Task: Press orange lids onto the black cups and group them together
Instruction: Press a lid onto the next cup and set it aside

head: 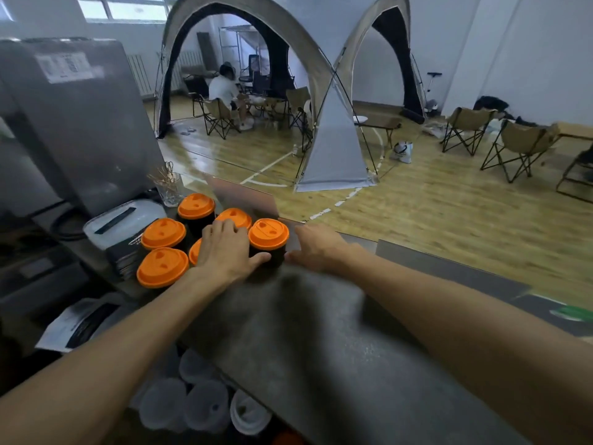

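Six lidded black cups (268, 252) stand upright, clustered at the bench's (321, 332) far left edge; both hands, left (226, 250) and right (316, 248), clasp the rightmost cup; open bench lies nearer.

Two bare forearms are seen, entering from 7 o'clock and 4 o'clock. No sleeve edge is shown within the view. The left hand (226, 248) and right hand (316, 248) are ungloved; no rings, watch or bands are seen on fingers or wrists.
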`<state>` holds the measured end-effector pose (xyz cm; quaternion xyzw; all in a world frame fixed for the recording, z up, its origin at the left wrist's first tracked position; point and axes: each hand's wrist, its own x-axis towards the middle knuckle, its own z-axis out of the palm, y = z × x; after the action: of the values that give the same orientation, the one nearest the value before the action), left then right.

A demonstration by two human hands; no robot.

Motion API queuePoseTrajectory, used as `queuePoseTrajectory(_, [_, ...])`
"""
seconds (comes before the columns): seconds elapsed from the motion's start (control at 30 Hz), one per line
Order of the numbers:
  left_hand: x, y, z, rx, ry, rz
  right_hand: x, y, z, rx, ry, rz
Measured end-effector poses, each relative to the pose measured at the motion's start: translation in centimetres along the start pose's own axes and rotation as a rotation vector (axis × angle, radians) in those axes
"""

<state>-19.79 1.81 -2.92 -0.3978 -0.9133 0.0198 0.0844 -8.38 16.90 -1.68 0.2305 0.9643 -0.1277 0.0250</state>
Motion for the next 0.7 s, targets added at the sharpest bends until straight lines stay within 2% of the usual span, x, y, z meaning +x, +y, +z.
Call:
queuePoseTrajectory(0.23, [2.3, 0.7, 2.2, 0.001, -0.07, -0.057, 4.1, -0.5, 2.0, 0.037, -0.035, 0.033])
queuePoseTrajectory(0.4, [2.3, 0.8, 3.2, -0.043, -0.016, -0.058, 3.8, -0.4, 2.3, 0.066, 0.011, 0.034])
queuePoseTrajectory(0.7, [-4.2, 3.4, 1.1, -0.215, 0.103, 0.107, -7.0, 1.2, 1.0, 0.082, 0.171, 0.056])
